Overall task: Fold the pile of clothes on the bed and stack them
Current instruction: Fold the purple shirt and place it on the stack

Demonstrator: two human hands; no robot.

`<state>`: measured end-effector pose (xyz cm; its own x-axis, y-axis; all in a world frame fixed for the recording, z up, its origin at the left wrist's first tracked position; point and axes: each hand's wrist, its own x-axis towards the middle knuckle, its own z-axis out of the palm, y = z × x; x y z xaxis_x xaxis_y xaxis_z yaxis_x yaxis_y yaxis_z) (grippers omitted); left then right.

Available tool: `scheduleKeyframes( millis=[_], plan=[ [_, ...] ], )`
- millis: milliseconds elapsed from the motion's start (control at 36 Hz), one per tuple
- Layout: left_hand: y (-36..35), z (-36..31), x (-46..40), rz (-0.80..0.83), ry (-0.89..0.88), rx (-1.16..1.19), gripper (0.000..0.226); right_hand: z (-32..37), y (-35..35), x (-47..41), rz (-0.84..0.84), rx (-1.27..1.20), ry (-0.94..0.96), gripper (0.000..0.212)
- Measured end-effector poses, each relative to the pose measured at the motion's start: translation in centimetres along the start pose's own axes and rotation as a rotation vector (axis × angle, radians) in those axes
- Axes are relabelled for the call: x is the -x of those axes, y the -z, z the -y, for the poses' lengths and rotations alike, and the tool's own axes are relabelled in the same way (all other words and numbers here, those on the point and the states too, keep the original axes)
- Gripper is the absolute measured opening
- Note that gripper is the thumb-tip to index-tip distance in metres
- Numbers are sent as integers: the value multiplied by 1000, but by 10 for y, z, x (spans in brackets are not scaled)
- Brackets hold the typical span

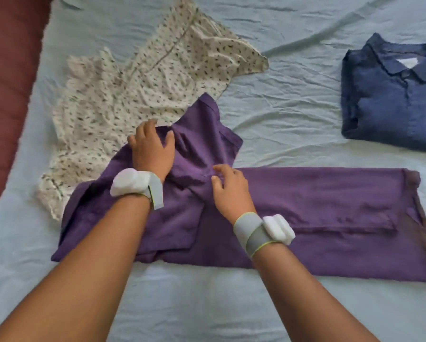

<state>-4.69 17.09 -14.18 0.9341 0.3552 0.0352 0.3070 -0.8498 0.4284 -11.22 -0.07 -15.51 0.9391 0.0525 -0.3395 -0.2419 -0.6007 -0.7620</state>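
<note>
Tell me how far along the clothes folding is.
Done: the blue shirt lies folded on the bed. In hand: the left hand and right hand work the half-folded purple garment. Left: the spotted cream garment lies unfolded; nothing is stacked.

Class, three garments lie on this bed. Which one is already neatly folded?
The navy collared shirt at the right, folded into a tidy rectangle. The purple garment is only half folded under both hands, and the cream patterned garment lies spread and rumpled.

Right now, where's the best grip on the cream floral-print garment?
Probably the cream floral-print garment by its free far-right corner, approached from the right: that pointed corner lies flat and exposed on the bed sheet, while the purple garment overlaps its near edge.
</note>
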Motion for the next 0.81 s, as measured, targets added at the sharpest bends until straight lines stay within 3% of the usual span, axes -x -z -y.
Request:
scheduleKeyframes(
  millis=[83,194,306,444,528,695,806],
  plan=[
    [-4,-2,-26,229,163,20,59,3,2,-13,-19,7,-108,32],
    [-9,4,-45,419,129,-122,64,5,-1,-21,-41,-41,-144,32],
    [5,6,-47,346,90,35,29,4,-2,-22,-61,-41,-126,31],
    [52,31,-7,17,40,360,24,11,4,3,-210,-179,57,40],
    [80,61,45,-85,61,477,20,8,4,27,-191,-209,198,52],
    [72,114,112,109,217,227,48,-12,-19,54,-76,-198,89,67],
    [61,107,103,99,241,179,44,-8,-27,54,-109,-232,4,60]
  ],
)
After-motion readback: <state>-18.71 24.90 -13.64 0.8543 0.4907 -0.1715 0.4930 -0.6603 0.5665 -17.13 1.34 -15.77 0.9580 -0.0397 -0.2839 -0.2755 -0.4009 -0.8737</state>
